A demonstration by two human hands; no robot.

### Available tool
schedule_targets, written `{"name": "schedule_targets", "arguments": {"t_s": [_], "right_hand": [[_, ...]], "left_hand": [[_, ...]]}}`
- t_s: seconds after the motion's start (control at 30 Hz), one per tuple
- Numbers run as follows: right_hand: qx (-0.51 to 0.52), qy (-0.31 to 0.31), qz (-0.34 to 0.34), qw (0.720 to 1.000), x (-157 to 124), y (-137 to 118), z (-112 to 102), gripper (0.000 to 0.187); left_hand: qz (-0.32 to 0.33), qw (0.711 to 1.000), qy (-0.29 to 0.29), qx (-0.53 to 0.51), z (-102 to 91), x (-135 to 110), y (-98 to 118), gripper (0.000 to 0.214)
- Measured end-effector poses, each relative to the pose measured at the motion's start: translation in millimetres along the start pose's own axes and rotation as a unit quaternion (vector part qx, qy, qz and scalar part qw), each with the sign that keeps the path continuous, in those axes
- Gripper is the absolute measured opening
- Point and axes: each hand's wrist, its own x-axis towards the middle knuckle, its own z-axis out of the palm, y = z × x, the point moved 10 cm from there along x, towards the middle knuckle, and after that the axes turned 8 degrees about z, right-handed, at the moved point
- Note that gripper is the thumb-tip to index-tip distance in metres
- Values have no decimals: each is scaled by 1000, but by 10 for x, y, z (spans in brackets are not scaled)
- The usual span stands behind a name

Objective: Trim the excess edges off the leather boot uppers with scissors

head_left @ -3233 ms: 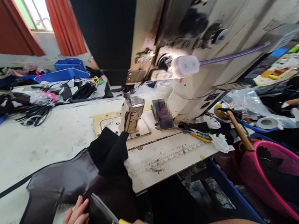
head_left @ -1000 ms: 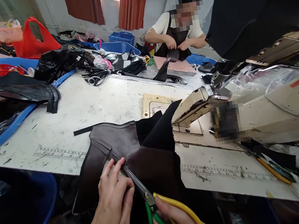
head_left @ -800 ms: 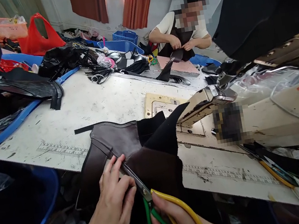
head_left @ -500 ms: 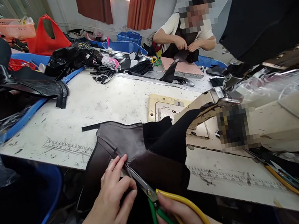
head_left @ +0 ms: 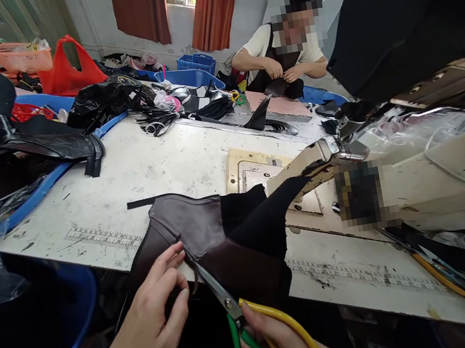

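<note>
- The brown leather-like piece [head_left: 200, 221], the landmark here, lies across the near edge of a white table [head_left: 168, 164], partly hanging off toward the wearer; its black flap [head_left: 262, 222] reaches right.
- The left hand [head_left: 154, 309] is at the near left of the brown leather-like piece. Half a second ago its fingertips sat right beside the blade tips; now they have shifted left, leaving a gap.
- In that gap, over the middle of the brown leather-like piece, a thin dark strip [head_left: 195, 282] has come into view, curling down.
- The left hand is loosely spread, thumb apart from the fingers, index and middle fingertips at the surface of the brown leather-like piece. I cannot tell whether any finger has hold of the strip.
- The right hand [head_left: 276, 327], in front of the brown leather-like piece, is wrapped round the green and yellow handles of the scissors [head_left: 228, 303]. The blades lie close together, tips at the strip.
- The change suggests that the strip is being trimmed off and the cut is well along; whether it is fully severed cannot be told.
- Beyond the right end of the brown leather-like piece stands a sewing machine post [head_left: 314, 160].
</note>
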Motion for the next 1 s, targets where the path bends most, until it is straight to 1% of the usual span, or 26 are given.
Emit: {"name": "schedule_targets", "arguments": {"t_s": [0.1,0.17,0.3,0.4,0.5,0.63,0.73,0.8,0.87,0.93,0.97,1.0], "right_hand": [[-17,46,1,999,37,-1,-46,72],[-19,53,4,998,73,-2,-31,72],[-29,69,-4,997,105,-40,-38,73],[-39,61,-9,997,84,-67,-36,72],[-45,51,-11,998,68,-101,-25,72],[-53,41,0,998,124,-136,35,74],[-44,16,-9,999,169,-179,115,73],[-38,18,-13,999,172,-192,119,71],[-41,31,-16,999,158,-197,96,71],[-47,43,-10,998,148,-177,79,70],[-49,50,-8,998,147,-168,75,70],[-55,58,-8,997,147,-163,74,70]], "left_hand": [[5,1000,2,-7,-7,0,1,20],[20,1000,-9,9,39,-12,42,19],[34,999,5,36,103,-54,103,19],[25,999,14,41,152,-73,112,18],[21,999,20,22,196,-72,121,17],[25,999,31,2,215,-68,127,16],[30,999,24,7,156,-78,144,17],[33,999,37,-2,37,-89,166,17],[29,997,62,-39,-99,-92,156,17],[-10,995,87,-45,-192,-84,47,13],[-39,994,100,-19,-224,-79,-36,10],[-68,991,109,27,-247,-71,-117,13]]}}
